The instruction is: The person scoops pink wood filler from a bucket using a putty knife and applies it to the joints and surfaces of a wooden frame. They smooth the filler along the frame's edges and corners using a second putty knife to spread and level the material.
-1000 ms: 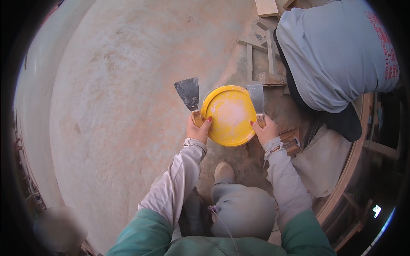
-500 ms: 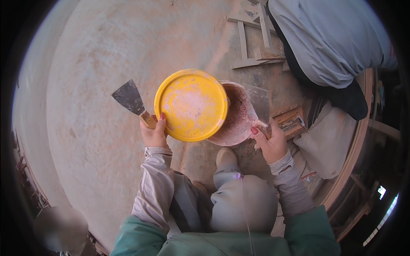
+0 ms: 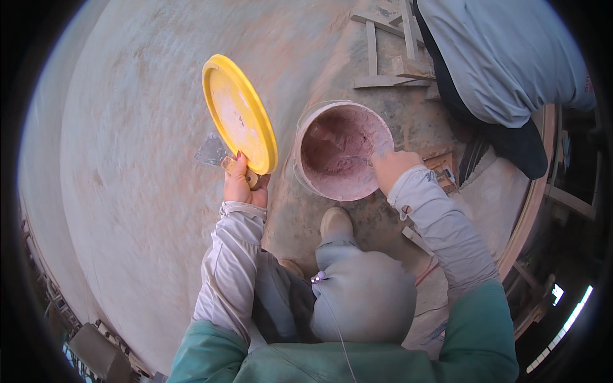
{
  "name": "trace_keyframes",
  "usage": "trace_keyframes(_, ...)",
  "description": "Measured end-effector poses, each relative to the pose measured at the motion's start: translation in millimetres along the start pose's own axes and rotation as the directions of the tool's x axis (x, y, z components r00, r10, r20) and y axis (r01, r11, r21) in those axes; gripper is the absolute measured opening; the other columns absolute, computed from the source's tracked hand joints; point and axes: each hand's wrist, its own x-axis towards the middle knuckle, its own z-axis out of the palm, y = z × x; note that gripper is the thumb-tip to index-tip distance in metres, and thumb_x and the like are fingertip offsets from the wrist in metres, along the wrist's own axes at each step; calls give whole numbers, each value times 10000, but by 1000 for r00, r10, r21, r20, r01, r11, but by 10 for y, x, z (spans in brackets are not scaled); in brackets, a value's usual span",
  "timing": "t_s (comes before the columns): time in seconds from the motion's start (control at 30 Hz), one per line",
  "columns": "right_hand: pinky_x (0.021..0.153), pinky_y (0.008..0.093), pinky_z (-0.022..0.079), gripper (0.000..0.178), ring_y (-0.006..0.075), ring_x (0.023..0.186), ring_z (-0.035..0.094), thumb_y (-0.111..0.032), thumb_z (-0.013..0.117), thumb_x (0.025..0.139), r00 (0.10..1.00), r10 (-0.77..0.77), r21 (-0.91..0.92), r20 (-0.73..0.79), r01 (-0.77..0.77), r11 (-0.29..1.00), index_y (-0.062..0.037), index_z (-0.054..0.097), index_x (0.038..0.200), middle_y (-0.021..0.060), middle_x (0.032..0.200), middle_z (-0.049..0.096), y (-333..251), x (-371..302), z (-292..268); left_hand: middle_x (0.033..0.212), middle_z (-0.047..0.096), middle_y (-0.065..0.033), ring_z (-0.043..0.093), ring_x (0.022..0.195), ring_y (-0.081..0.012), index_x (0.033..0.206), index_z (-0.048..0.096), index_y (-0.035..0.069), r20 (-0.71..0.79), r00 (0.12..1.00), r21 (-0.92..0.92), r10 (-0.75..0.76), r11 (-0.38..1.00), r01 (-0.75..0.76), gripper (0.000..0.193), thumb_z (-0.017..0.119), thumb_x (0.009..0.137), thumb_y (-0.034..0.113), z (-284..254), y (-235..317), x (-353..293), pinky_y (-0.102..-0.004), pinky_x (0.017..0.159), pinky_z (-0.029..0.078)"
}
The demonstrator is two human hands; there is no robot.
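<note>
Yellow plastic forms the round lid (image 3: 237, 115), shown in the head view, left of centre. The lid is off the bucket (image 3: 348, 189), tilted steeply on edge, with pale pinkish residue across the visible face. It is well clear of the bucket rim.

The left hand (image 3: 241, 186) is clamped on the lower edge of the lid and, at the same time, on the short handle of a first scraper (image 3: 212, 152). The thumb lies over these parts; the remaining fingers are largely hidden. The scraper blade points up and to the left, partly behind the lid, and carries pale residue.

The bucket is open, in front of the person and right of the lid. Its inner wall is coated with rough pink material (image 3: 345, 136).

The right hand (image 3: 394, 169) is at the right side of the bucket rim, closed around a second scraper (image 3: 356, 159). The blade extends into the bucket; the hand conceals most of the handle.

Below the bucket is a tan shoe (image 3: 336, 221). At upper right, a wooden frame (image 3: 371, 48) lies near another person (image 3: 511, 57) in a grey-blue shirt.
</note>
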Motion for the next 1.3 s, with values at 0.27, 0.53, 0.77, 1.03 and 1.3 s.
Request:
trace_keyframes(0.27, 736, 460, 532, 205, 361, 862, 668, -140, 444, 892, 996, 45, -11, 76, -44, 999, -88, 541, 1065, 177, 926, 675, 13, 284, -156, 1117, 592, -70, 591, 982, -213, 1196, 494, 63, 115, 991, -189, -60, 979, 82, 271, 540, 960, 188, 87, -563, -96, -375, 865, 513)
trace_keyframes(0.53, 860, 439, 513, 258, 351, 1013, 635, -144, 436, 897, 967, 214, 85, 136, -227, 970, -50, 583, 1087, 202, 1073, 649, -88, 490, 31, 1126, 596, -60, 597, 1002, -186, 1210, 484, 63, 150, 988, -148, -15, 988, 38, 279, 514, 973, 207, 101, -692, -132, -327, 882, 501)
trace_keyframes(0.77, 855, 452, 498, 236, 405, 978, 616, -133, 491, 854, 975, 195, 205, 103, -213, 955, -26, 606, 1030, 254, 1008, 643, -19, 735, 338, 1142, 597, -63, 601, 1018, -187, 1220, 478, 62, 173, 985, -144, -6, 989, 31, 284, 504, 977, 208, 89, -781, -96, -323, 895, 497)
trace_keyframes(1.03, 896, 436, 480, 305, 394, 989, 612, -159, 538, 817, 970, 234, 329, 68, -244, 913, -47, 643, 1080, 227, 1032, 649, -12, 950, 712, 1142, 601, -63, 601, 1024, -186, 1216, 483, 59, 202, 979, -134, -15, 990, 43, 279, 508, 976, 200, 106, -827, -101, -323, 907, 489)
trace_keyframes(1.3, 878, 410, 495, 291, 369, 987, 619, -173, 534, 833, 991, 137, 454, 13, -128, 882, -46, 665, 1060, 220, 1032, 649, 208, 924, 753, 1154, 598, -64, 594, 1046, -189, 1211, 485, 58, 227, 974, -132, 9, 991, 22, 278, 517, 971, 194, 107, -842, -82, -326, 917, 486)
